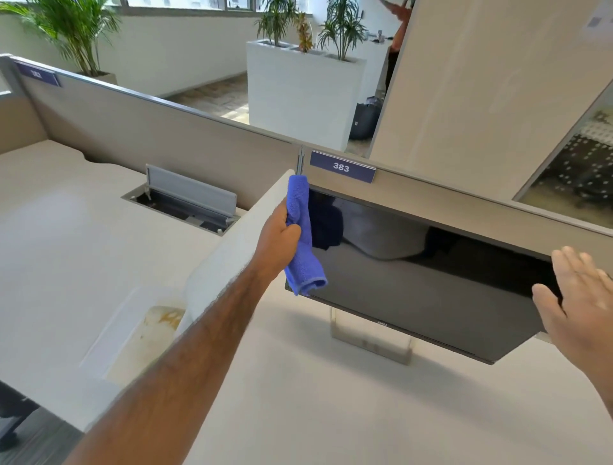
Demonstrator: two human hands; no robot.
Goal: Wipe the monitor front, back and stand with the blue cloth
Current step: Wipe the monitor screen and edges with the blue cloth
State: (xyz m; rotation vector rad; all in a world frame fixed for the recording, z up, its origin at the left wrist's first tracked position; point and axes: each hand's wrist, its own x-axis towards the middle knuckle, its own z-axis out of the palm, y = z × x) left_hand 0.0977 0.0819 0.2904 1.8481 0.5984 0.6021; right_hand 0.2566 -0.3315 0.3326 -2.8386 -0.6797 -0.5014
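2 bare forearms, no sleeves; left hand & right hand ungloved (no rings/watch seen).

A pale counter runs beneath a grey partition carrying a blue label marked 383. A cable hatch in the neighbouring desk stands open. Beyond the partition, white planters hold palms, another palm stands at far left, and daylight falls from windows onto the brown floor. A white wall panel rises at right.

White "383" on a blue tag atop the desk partition, "DELL" logo on the monitor bottom edge, far tag blurred
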